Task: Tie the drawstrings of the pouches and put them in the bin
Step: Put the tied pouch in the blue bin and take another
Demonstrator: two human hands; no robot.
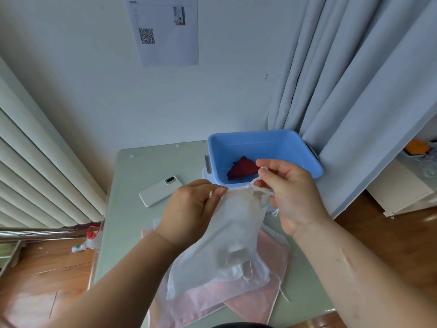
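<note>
"What are the hands doing?"

"The left hand (189,209) pinches one end of the drawstring (256,185), right at the top of the white pouch (227,245). The right hand (288,195) pinches a loop of the same drawstring on the other side. Both hands are closed on it, and the top of the pouch sits between them."

"Which way does the pouch go?"

"Its top is up at the fingers. The long part hangs down and back toward the person, over the pink pouches (260,301) on the table (142,185)."

"And the bin?"

"The blue bin (260,140) is just past the hands, away from the person and a bit to the right, so the right hand is nearer to it. A red pouch (242,170) lies inside."

"Is the knot made?"

"I can't tell, but I think not yet. Once it is, the pouch only needs a short push forward over the rim."
</note>
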